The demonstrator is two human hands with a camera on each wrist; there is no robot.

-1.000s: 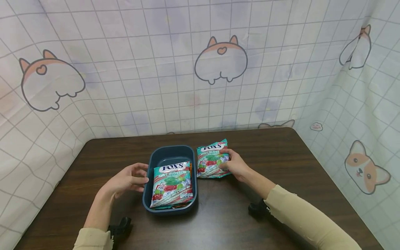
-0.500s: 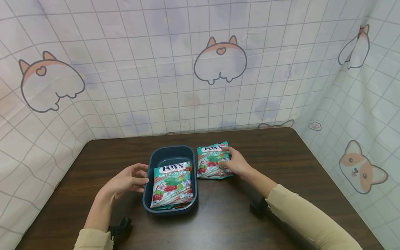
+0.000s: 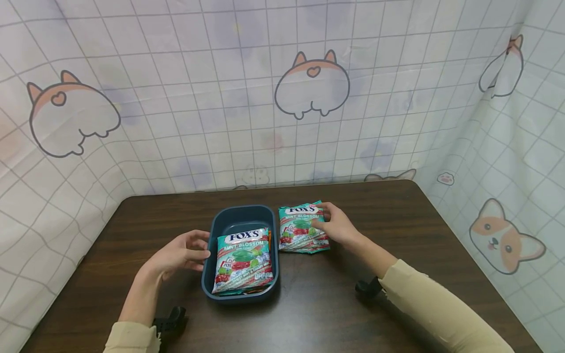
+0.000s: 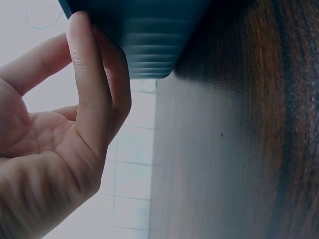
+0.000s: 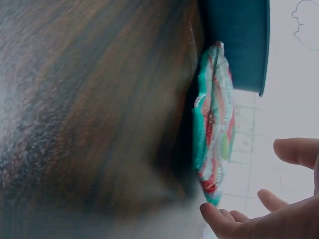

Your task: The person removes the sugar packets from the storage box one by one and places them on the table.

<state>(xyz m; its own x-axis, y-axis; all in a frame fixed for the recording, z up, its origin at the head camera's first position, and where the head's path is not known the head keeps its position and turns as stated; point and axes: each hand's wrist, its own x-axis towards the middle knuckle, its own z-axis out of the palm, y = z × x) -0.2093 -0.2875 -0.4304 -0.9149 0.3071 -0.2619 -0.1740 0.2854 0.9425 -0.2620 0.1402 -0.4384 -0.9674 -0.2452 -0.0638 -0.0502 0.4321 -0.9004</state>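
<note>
Dark wood desk. Near centre: dark blue tub, one candy bag lying inside at its near end. Left hand at the tub's left wall, fingers loosely curled, fingertips touching the rim. Farther right, second candy bag flat on desk beside tub; right hand over its right edge, fingers spread, seemingly not gripping.

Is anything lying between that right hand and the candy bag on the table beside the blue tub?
Nothing visible does. The right hand is right at the candy bag on the table, fingers over its right edge. The wrist view shows a small gap there, so contact is unclear.
</note>
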